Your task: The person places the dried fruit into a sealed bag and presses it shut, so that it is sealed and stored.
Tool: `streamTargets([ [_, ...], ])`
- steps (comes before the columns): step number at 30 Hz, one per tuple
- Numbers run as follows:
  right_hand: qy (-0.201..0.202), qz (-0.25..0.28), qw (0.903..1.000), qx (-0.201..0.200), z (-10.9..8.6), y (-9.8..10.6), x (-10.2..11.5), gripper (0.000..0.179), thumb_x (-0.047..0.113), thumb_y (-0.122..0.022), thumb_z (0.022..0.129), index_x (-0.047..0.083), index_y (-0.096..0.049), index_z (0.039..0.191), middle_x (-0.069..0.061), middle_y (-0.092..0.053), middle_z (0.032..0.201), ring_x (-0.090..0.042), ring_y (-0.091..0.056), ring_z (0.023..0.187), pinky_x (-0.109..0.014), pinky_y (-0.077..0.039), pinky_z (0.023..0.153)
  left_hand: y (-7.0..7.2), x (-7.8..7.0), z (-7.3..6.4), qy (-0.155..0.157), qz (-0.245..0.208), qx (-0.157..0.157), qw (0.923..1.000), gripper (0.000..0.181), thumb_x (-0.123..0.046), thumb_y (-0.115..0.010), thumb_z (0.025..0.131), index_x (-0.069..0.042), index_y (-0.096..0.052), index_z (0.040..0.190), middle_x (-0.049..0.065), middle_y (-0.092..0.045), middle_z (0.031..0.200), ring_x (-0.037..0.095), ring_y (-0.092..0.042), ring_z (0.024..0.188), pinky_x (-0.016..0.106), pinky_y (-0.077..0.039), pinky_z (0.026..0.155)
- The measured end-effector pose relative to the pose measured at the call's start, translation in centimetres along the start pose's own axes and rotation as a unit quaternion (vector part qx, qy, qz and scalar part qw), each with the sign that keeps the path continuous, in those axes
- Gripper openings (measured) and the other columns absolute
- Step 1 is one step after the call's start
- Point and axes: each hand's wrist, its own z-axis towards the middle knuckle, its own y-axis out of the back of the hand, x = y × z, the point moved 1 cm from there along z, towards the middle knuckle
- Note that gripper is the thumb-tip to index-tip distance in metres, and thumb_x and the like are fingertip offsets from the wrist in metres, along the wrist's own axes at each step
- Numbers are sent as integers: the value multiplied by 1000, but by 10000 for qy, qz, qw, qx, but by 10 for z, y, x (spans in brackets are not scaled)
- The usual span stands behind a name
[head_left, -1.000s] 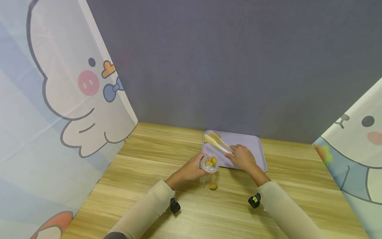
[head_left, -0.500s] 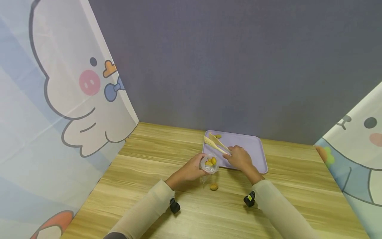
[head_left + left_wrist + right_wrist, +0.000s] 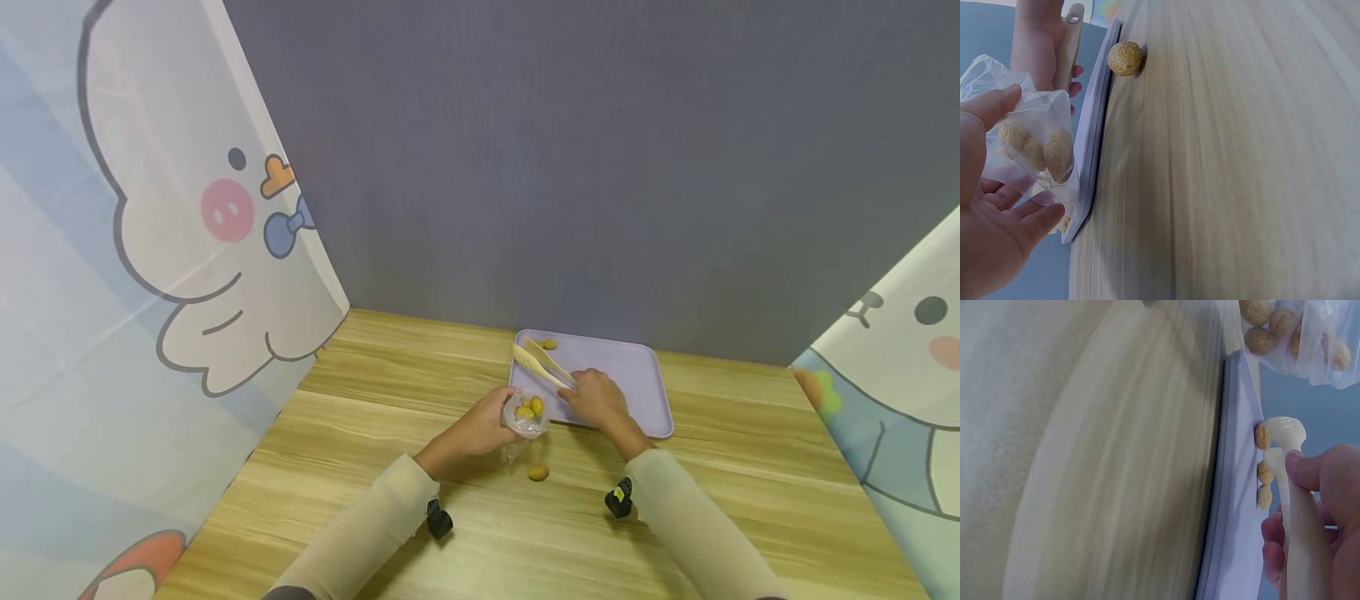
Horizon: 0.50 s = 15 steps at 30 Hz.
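Observation:
My left hand (image 3: 480, 425) holds a clear plastic bag (image 3: 1054, 109) with several walnuts (image 3: 1059, 155) inside, its mouth facing up. The bag is at the tray's front left corner. In my right hand (image 3: 597, 398) is a pair of cream tongs (image 3: 542, 360), gripped by the handles and reaching left over the lilac tray (image 3: 630, 379). The tongs' arms stand apart. In the right wrist view, the slotted end is right beside one walnut (image 3: 1263, 435) on the tray, with two more walnuts (image 3: 1264, 484) close by.
A loose walnut (image 3: 538, 472) lies on the wooden table (image 3: 570, 533) in front of the bag. Behind the tray rises a grey partition (image 3: 555, 183). Printed cartoon curtains (image 3: 172, 208) hang at both sides.
My right hand has shifted a little left, and the tongs' ends have come slightly nearer me, uncovering more of the walnut at the tray's back. My left hand stays where it was.

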Motion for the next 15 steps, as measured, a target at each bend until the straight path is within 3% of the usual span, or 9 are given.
streamTargets([
  [15,-29,-172,9998,-2,1,-4,-1,22,33,-70,93,10,-72,93,-13,-67,84,-34,-67,81,-48,-52,64,-4,-2,2,34,-49,-29,10000,71,-28,-81,85,-8,-48,144,10,-56,141,24,-55,131,45,-44,114],
])
